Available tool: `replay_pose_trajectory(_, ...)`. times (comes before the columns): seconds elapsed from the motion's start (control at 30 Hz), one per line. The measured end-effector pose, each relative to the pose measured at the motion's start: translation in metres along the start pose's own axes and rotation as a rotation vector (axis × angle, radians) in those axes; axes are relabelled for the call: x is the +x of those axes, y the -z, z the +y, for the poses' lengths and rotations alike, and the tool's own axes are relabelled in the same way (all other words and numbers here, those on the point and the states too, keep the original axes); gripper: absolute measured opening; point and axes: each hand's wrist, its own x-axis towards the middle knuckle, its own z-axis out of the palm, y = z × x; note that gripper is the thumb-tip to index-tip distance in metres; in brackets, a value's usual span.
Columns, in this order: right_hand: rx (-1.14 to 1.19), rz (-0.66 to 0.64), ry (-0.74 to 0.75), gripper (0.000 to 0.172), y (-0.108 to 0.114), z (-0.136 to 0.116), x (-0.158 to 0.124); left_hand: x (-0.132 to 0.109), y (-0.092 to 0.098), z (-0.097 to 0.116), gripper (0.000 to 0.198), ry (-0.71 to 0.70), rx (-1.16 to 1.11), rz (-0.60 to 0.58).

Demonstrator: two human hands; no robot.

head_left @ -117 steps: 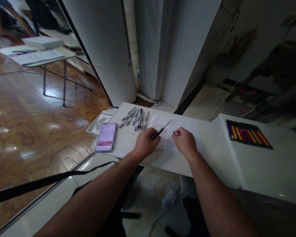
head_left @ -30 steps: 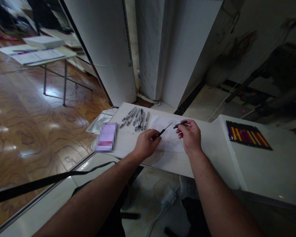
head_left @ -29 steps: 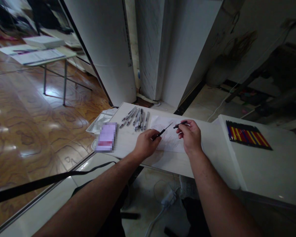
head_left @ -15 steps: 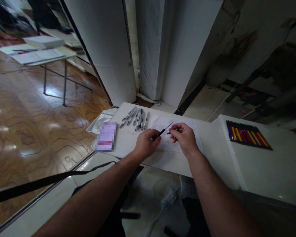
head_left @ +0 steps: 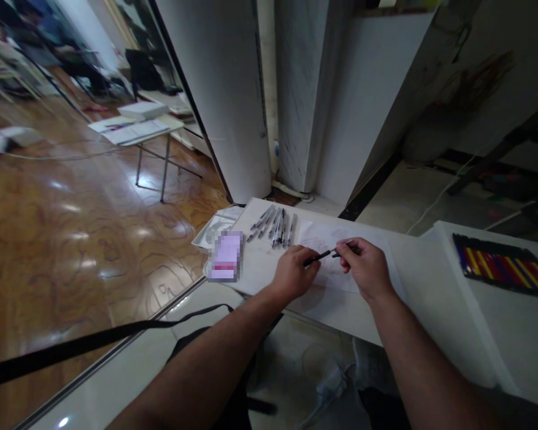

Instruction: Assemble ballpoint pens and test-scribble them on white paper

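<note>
My left hand (head_left: 293, 276) is closed round the barrel of a black pen (head_left: 317, 257), its tip pointing right. My right hand (head_left: 365, 269) pinches a small black pen cap (head_left: 346, 252) right at that tip; cap and tip look to be touching. Both hands hover over a white sheet of paper (head_left: 336, 266) with faint scribbles, lying on a white table (head_left: 421, 280). A row of several dark pens (head_left: 273, 224) lies on the table just left of the paper.
A blurred pink packet (head_left: 226, 257) and a pale tray (head_left: 213, 230) sit at the table's left end. A box of coloured pencils (head_left: 504, 266) lies far right. White pillars (head_left: 224, 95) stand behind; a folding table (head_left: 134, 128) with papers stands on the wooden floor.
My right hand came back from the right and brought the cap to the pen tip. My head turned left, so everything sits further right in view.
</note>
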Motion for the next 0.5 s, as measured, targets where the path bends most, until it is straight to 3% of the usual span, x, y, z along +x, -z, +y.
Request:
replay_pose_trajectory(0.1,0.002,0.046,0.024,0.033,0.0031,0.0024,0.0016,-0.0019,-0.0003,-0.0009,0.013,0.001,-0.002,0.012)
replay_pose_trajectory(0.3,-0.055,-0.071,-0.049,0.036,-0.0005,0.0052,-0.0057,-0.0042,-0.0003,0.0027,0.01,0.028,-0.001,0.027)
replay_pose_trajectory(0.5,0.01,-0.072,-0.072,0.036,-0.0019,0.0096,-0.0073,-0.0041,-0.0027,0.0042,0.012,0.046,-0.017,0.026)
